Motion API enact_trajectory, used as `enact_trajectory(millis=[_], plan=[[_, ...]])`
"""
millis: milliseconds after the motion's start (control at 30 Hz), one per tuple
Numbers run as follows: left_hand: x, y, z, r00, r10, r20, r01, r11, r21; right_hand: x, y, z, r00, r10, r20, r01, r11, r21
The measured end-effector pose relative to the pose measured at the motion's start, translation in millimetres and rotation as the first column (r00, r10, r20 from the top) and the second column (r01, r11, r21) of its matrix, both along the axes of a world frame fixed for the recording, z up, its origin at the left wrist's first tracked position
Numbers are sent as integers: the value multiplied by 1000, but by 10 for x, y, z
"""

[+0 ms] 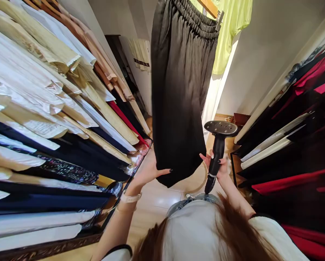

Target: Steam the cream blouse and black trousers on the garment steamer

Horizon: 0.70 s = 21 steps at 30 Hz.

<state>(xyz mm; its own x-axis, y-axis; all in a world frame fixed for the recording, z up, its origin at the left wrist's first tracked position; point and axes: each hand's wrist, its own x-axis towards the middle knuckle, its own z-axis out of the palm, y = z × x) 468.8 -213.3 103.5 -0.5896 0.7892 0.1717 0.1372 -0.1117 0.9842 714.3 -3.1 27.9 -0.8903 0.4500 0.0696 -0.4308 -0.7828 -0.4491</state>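
Note:
A black garment (181, 90) with a gathered elastic waistband hangs in front of me; whether it is trousers or a skirt I cannot tell. Its waist is clipped to a wooden hanger (210, 8) at the top. My left hand (148, 169) grips the lower left edge near the hem, thumb laid across the front and the other fingers behind the cloth. To the right of the garment, my right hand (219, 165) is wrapped around the handle of a black garment steamer (218, 150). The steamer stands upright with its holed metal plate on top, apart from the fabric.
A rack of light and dark clothes (56, 90) lines the left side. Dark and red clothes (295, 145) hang on the right. Behind the black garment are a yellow-green top (231, 32) and a pale wall (268, 40). Shiny floor tiles (162, 199) lie below.

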Motion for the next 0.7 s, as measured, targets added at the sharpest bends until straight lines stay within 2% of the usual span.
enact_trajectory(millis=[67,133,233,367,433,500,567,600,667,700], plan=[[-14,-55,-305,994,-103,27,106,977,-183,46,-103,-235,997,-12,76,13,1000,-9],[-43,-126,-537,979,-154,136,188,938,-293,91,-146,-424,992,-43,117,43,999,0],[-30,-238,-850,940,-215,267,300,891,-339,147,-158,-662,984,-78,157,75,997,25],[176,-338,-1334,903,-286,321,398,837,-375,211,-244,-956,972,-116,206,116,993,13],[304,-380,-1524,917,-228,328,353,847,-398,259,-302,-1074,962,-160,221,167,986,-14],[400,-442,-1612,947,-84,310,207,897,-390,323,-323,-1148,949,-210,235,224,974,-37],[455,-543,-1596,960,103,259,-9,940,-340,393,-292,-1173,937,-248,245,269,961,-56],[473,-610,-1565,956,177,235,-98,945,-312,424,-262,-1167,931,-264,250,288,955,-65],[509,-774,-1503,949,247,195,-185,939,-290,467,-194,-1127,921,-293,258,323,943,-82],[534,-866,-1493,954,240,181,-180,938,-296,476,-166,-1098,917,-305,258,337,937,-89]])
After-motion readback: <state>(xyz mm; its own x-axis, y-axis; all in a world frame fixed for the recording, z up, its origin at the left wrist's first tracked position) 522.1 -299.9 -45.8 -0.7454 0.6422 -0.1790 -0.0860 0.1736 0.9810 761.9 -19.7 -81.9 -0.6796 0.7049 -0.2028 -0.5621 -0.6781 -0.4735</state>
